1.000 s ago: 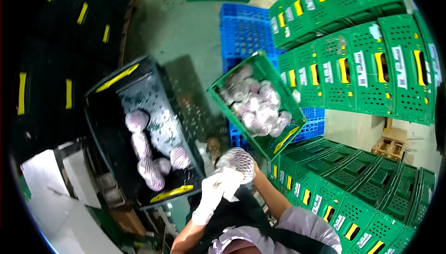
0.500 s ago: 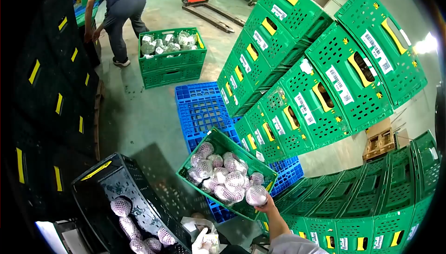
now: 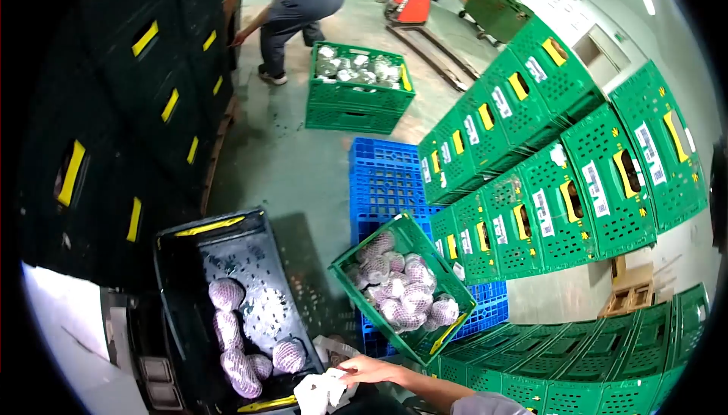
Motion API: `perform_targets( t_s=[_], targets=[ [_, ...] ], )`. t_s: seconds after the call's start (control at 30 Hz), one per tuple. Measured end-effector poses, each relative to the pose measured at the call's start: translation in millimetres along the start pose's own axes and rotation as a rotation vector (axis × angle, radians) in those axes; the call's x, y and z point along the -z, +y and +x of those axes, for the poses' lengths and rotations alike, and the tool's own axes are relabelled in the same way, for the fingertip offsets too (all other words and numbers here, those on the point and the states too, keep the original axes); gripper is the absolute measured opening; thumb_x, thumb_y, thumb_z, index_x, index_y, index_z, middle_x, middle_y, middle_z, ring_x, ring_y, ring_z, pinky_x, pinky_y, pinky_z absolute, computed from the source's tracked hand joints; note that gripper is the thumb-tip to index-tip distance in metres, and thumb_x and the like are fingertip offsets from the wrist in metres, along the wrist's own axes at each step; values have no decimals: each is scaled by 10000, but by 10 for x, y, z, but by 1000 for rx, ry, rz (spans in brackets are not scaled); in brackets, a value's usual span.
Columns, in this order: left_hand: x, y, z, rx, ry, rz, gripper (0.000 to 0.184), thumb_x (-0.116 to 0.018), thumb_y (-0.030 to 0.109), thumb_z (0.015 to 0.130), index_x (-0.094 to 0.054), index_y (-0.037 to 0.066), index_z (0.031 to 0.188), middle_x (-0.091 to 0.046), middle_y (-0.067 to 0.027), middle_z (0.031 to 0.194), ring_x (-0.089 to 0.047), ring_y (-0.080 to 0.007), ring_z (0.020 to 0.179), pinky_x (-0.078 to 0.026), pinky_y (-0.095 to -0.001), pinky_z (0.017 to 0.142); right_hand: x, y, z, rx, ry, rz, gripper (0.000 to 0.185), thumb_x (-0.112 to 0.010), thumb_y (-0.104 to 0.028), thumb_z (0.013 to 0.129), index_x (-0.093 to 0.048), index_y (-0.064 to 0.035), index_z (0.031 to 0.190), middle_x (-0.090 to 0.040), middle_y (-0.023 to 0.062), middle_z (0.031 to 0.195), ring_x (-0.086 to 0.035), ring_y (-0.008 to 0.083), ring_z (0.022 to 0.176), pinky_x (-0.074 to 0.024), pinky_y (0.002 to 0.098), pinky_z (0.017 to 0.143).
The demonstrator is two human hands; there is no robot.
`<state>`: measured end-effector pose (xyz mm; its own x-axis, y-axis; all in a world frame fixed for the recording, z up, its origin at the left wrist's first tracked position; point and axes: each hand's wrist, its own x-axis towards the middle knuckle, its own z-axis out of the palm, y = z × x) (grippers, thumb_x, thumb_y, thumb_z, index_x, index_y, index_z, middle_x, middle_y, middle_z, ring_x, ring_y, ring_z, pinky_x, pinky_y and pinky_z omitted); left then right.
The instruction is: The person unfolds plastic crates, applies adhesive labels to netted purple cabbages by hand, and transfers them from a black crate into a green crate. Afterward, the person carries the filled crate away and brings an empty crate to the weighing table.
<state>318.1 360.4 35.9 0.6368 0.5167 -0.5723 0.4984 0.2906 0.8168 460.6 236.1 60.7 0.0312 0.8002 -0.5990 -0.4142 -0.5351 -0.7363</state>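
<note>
My right hand [image 3: 368,369], bare, reaches across at the bottom centre. Its fingertips pinch together at the edge of a white piece beside my left hand; the piece is too small to make out. My left hand [image 3: 318,391], in a white glove, is closed just below, and what it holds is hidden. To the right, a green crate [image 3: 355,282] holds several round, net-wrapped produce pieces [image 3: 413,297] in clear film. Left of my hands, a black crate [image 3: 277,267] holds several netted produce pieces [image 3: 227,293] on its wet floor.
Stacked green crates [image 3: 531,218] stand at right, and dark crates [image 3: 144,111] at left. The green crate rests on a blue pallet [image 3: 379,176]. Farther back are a filled crate [image 3: 356,104], a bending person [image 3: 296,5], and a red pallet jack [image 3: 412,7].
My right hand has let go of a wrapped produce piece at the green crate and moved left to my gloved left hand. The view has turned left.
</note>
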Motion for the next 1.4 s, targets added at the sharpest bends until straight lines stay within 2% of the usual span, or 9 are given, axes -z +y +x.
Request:
perform_targets(
  t_s=[0.3, 0.33, 0.4, 0.47, 0.53, 0.9, 0.93, 1.1, 1.4],
  targets=[
    [890, -46, -223, -1, -263, 50, 166, -630, 105, 719, -597, 19, 857, -609, -65, 760, -575, -130, 692, -460, -255, 633, -119, -195, 680, 224, 311, -984, 73, -595, -141, 696, -603, -73, 722, -585, 54, 663, -580, 167, 591, -464, 298, 537],
    [969, 65, -304, 23, -248, 49, 164, -619, 125, 726, -594, 17, 847, -606, -72, 745, -577, -152, 670, -459, -271, 620, 96, 165, 873, 442, 474, -571, 72, -585, -128, 696, -572, -58, 693, -558, 53, 681, -555, 206, 601, -454, 321, 515],
    [1226, 23, -398, -17, -335, 222, 158, -608, 142, 728, -607, 32, 842, -610, -68, 746, -579, -152, 686, -461, -280, 618, 305, -93, 965, 807, 831, -1558, 176, -560, -195, 714, -494, -100, 581, -485, 89, 578, -525, 222, 505, -389, 397, 437],
    [1405, -124, -530, 289, -287, 4, 174, -648, 141, 712, -617, 38, 849, -618, -95, 856, -590, -211, 793, -464, -319, 706, 403, -117, 1166, 516, 706, -1351, 247, -534, -234, 769, -506, -52, 604, -508, 111, 554, -523, 291, 505, -406, 408, 487],
    [1511, -195, -593, -145, -244, 112, 223, -662, 119, 711, -613, 23, 906, -604, -128, 918, -571, -216, 881, -455, -287, 764, 164, -444, 1275, -34, 533, -776, 309, -553, -313, 762, -540, -33, 632, -543, 148, 590, -538, 332, 561, -434, 412, 553],
    [1663, -620, -822, 490, -307, -263, 184, -609, 84, 747, -606, 8, 915, -601, -19, 766, -521, -72, 722, -427, -215, 668, -244, 1181, 2372, 393, 429, -1168, 315, -633, -333, 678, -632, -29, 762, -595, 165, 679, -584, 326, 663, -458, 402, 643],
    [1668, -678, -814, 453, -281, -238, 182, -600, 80, 751, -604, 8, 918, -605, -22, 777, -527, -76, 735, -428, -217, 678, -380, 937, 2491, -145, 277, -1123, 319, -671, -325, 646, -630, -31, 764, -606, 184, 776, -596, 327, 726, -473, 392, 666],
    [1772, -779, -825, 509, -242, -295, 185, -591, 75, 764, -597, 5, 935, -614, -36, 817, -536, -85, 750, -433, -222, 691, -406, 1096, 2763, -531, 311, -1389, 460, -750, -306, 571, -561, -53, 906, -632, 145, 818, -620, 272, 785, -493, 385, 648],
    [1782, -682, -706, 620, -253, -255, 220, -605, 142, 789, -608, 7, 962, -622, -36, 841, -538, -72, 746, -433, -212, 664, -679, 1463, 2595, 243, 590, -1276, 603, -723, -317, 582, -508, 0, 1048, -492, 179, 1084, -414, 328, 1068, -345, 388, 914]
  ],
)
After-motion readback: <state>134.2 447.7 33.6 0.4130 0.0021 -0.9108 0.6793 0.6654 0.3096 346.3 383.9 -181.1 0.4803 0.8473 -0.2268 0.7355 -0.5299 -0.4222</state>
